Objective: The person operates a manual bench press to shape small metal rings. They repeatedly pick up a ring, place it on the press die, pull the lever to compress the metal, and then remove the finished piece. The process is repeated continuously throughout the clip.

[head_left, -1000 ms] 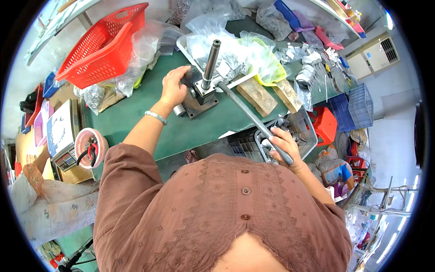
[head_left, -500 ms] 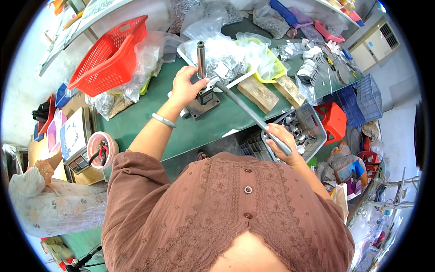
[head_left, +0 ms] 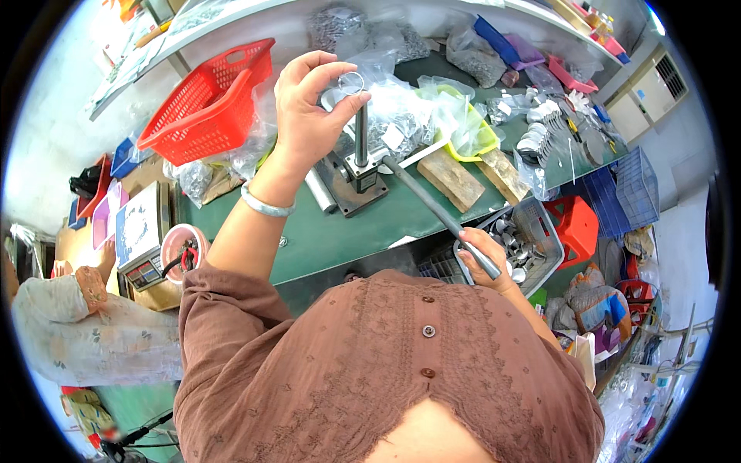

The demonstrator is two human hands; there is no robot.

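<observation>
Between the thumb and forefinger of my left hand (head_left: 312, 104) is a thin metal ring (head_left: 351, 82), held up beside the top of a steel post. That upright steel post (head_left: 361, 133) rises from a small hand press (head_left: 364, 176) bolted to a dark base plate. From the press a long grey lever (head_left: 436, 207) slants down toward me. My right hand (head_left: 486, 258) is wrapped round its near end. A short metal cylinder (head_left: 319, 193) lies on the table left of the press.
The green table (head_left: 239, 197) carries a red basket (head_left: 197, 112), wooden blocks (head_left: 451, 177) and a yellow-green basket (head_left: 485, 139). Behind the press are plastic bags (head_left: 397, 116) of metal parts. Below the right edge stands a grey crate (head_left: 544, 231) of metal pieces. Another person's sleeve (head_left: 85, 285) shows at left.
My left hand has lifted from beside the post up to its top, and the ring now shows in its fingers. My right hand stays on the lever. The whole view has shifted slightly.
</observation>
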